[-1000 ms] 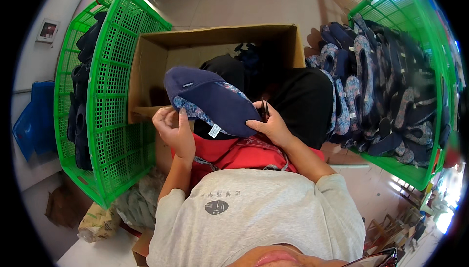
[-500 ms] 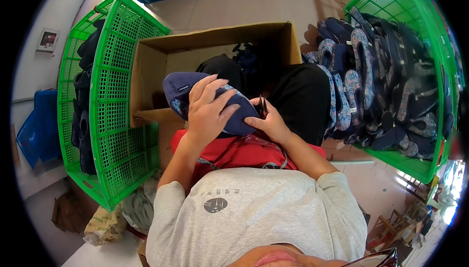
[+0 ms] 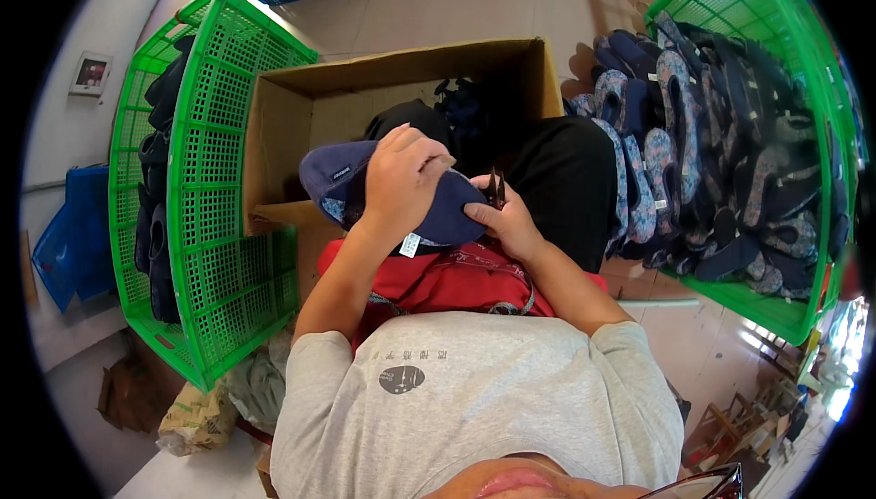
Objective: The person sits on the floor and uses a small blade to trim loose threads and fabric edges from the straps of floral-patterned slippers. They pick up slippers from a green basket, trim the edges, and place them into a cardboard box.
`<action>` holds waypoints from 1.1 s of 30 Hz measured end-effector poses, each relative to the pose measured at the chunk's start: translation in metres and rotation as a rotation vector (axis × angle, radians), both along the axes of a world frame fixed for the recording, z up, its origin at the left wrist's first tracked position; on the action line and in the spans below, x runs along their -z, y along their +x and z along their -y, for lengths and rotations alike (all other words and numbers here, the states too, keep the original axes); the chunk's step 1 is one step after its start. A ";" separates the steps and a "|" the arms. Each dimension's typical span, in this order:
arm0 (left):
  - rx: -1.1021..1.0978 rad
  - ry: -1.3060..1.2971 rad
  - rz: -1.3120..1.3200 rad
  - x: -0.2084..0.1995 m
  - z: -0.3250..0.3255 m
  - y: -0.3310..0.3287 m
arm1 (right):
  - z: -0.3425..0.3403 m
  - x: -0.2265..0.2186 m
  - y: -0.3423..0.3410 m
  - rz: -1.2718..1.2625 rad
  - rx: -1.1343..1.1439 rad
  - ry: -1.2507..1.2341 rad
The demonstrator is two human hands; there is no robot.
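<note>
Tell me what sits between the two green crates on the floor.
In the head view, an open cardboard box lies between the left green crate and the right green crate, with the person's black-trousered leg beside it.

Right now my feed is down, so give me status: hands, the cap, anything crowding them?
Left hand flat on the navy cap, fingers wrapped over it. Right hand pinching its edge, small snips in the grip. Cardboard box close behind.

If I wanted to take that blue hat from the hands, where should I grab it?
Probably by the rounded end of the navy hat that sticks out past the left hand, coming from the person's left. That part is bare; the right hand, with small snips, covers the other end.
</note>
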State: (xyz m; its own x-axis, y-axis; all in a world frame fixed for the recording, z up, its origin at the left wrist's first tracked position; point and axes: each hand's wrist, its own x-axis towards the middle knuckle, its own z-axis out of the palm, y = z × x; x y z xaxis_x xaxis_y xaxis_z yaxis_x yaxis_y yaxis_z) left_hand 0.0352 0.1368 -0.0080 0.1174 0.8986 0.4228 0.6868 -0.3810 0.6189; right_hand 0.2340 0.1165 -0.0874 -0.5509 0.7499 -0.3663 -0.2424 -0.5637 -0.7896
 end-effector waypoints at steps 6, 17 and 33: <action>-0.107 0.136 0.033 -0.032 0.032 -0.015 | -0.005 -0.005 -0.004 -0.124 0.173 -0.162; -0.170 0.243 0.250 -0.009 0.108 -0.017 | -0.011 0.003 -0.002 -0.283 0.167 -0.264; -0.295 -0.168 0.623 0.023 0.068 0.011 | -0.014 0.001 0.001 -0.415 -0.071 -0.441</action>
State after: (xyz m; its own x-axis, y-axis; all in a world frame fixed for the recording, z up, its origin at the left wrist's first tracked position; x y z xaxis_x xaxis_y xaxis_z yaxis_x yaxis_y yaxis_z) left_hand 0.0466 0.0684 -0.0315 -0.3600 0.9144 0.1853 0.2460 -0.0986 0.9642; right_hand 0.2354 0.1300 -0.0889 -0.7576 0.5325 -0.3775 -0.4296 -0.8422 -0.3257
